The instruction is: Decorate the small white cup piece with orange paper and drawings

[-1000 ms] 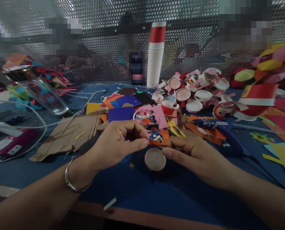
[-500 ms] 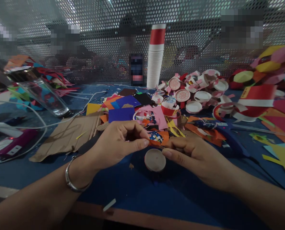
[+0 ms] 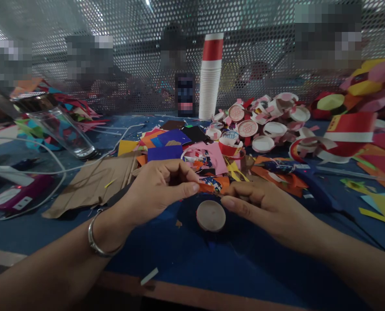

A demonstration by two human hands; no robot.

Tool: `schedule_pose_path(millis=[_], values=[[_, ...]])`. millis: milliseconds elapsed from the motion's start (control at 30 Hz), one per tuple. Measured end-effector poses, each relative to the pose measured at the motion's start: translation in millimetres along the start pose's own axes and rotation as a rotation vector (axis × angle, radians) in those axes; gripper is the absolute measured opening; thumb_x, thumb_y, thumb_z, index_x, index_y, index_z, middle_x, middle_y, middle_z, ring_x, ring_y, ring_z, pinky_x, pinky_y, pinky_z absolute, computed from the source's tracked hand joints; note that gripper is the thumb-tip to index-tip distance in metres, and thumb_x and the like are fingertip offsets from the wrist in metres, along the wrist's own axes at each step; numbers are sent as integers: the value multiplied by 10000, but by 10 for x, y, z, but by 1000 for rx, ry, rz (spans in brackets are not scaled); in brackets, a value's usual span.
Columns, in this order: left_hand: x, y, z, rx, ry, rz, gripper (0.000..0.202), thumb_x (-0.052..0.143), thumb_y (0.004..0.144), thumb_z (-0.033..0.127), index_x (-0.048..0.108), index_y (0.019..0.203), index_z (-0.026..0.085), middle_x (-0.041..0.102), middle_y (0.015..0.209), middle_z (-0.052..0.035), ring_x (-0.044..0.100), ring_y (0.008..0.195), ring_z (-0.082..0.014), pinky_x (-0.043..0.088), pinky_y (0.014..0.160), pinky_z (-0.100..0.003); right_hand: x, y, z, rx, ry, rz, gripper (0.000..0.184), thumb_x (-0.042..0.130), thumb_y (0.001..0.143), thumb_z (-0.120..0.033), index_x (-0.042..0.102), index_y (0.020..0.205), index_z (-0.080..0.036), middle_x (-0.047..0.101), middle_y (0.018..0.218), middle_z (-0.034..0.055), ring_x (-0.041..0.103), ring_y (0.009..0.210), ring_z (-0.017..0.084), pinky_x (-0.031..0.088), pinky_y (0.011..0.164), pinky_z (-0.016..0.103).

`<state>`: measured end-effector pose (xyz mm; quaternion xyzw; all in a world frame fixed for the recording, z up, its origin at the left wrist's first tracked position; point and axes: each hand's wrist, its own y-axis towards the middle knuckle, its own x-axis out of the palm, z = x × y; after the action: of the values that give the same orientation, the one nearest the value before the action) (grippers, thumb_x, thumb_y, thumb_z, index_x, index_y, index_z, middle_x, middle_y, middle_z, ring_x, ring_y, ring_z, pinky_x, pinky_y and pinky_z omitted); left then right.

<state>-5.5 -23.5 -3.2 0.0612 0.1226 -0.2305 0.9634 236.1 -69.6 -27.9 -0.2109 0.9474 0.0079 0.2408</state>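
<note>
My left hand is closed in a pinch, thumb against bent fingers, above the blue table. From its fingertips a narrow orange paper strip stretches toward my right hand. The right thumb and fingers are pressed together at the strip's other end, which they mostly hide. Just below and between the hands sits a small round cup-bottom piece, greyish face up, with a bit of red at its left edge. It is apart from the left fingers and close beside the right thumb.
Behind the hands lie coloured paper scraps and cardboard. A tall paper cup stack stands near the mesh screen, beside many cut cup pieces. A blue glue gun lies right; a glass bottle leans left.
Both hands keep nearly the same pose, with the left fingertips slightly farther left. The whole view has shifted a little; the round piece stays beneath the hands.
</note>
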Motion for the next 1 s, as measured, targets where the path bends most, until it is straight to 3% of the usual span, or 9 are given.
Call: schedule_pose_path(millis=[400, 667, 867, 1000], values=[[41, 2, 0, -17, 26, -24, 108, 800, 804, 237, 719, 810, 166, 672, 760, -4, 580, 683, -108, 484, 632, -223, 10, -11, 10, -9, 21, -23, 548, 498, 963, -720, 555, 759, -214, 417, 698, -33, 382, 633, 136, 280, 572, 305], [46, 1, -16, -37, -36, -40, 125, 810, 802, 244, 712, 803, 166, 639, 734, 16, 543, 677, -99, 423, 633, -229, 11, 1, 19, -13, 40, -26, 540, 530, 952, -716, 585, 775, -209, 424, 698, -30, 376, 633, 131, 270, 549, 293], [58, 16, -47, -53, -121, 24, 100, 809, 780, 202, 715, 786, 168, 674, 767, 10, 574, 703, -102, 427, 662, -240, 17, -13, 45, -33, 156, 33, 511, 553, 981, -654, 508, 734, -209, 303, 636, -66, 253, 521, 84, 178, 455, 260], [69, 14, -53, -40, -126, 60, 123, 822, 764, 211, 708, 783, 167, 683, 766, 7, 584, 706, -109, 435, 669, -247, 9, -22, 45, -42, 131, 44, 515, 559, 984, -645, 497, 714, -210, 315, 644, -60, 265, 531, 87, 186, 450, 259]])
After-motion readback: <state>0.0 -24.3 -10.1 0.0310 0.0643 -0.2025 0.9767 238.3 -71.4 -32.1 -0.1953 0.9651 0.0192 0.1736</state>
